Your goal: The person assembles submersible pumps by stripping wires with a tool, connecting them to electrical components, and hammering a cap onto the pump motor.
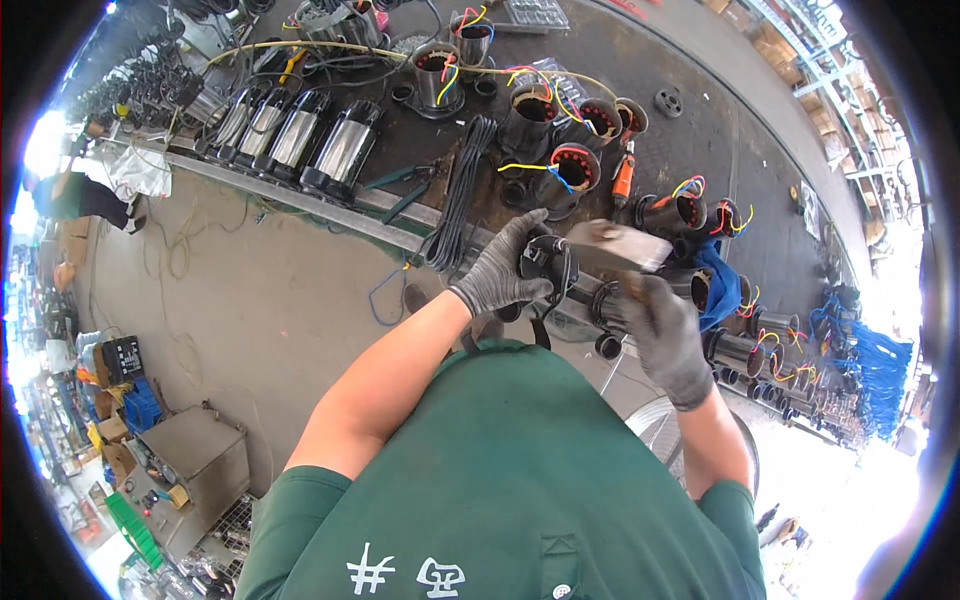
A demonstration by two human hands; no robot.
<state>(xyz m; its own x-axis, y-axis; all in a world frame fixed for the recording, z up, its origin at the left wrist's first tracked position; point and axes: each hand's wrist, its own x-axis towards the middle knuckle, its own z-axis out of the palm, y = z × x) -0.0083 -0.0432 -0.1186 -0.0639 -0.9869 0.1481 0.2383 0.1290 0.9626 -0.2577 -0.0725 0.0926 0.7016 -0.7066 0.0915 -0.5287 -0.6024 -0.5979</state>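
Note:
My left hand [503, 268], in a grey work glove, curls round a black round pump part [546, 258] with a loop-like handle on it, at the bench's near edge. My right hand [668, 340], gloved too, grips the short brownish handle of a hammer. The hammer's blocky silver head [622, 246] is smeared by motion and sits just right of the black part, slightly above it in the picture. Beyond my hands stand open motor housings [572, 172] with copper windings and red, yellow and blue wires.
Silver-and-black pumps [345, 145] lean in a row at the left of the dark bench [730, 130]. A coiled black cable [465, 190], pliers [405, 185] and an orange-handled tool [622, 178] lie nearby. Blue cloth [718, 285] hangs at right. Another person [85, 197] is far left.

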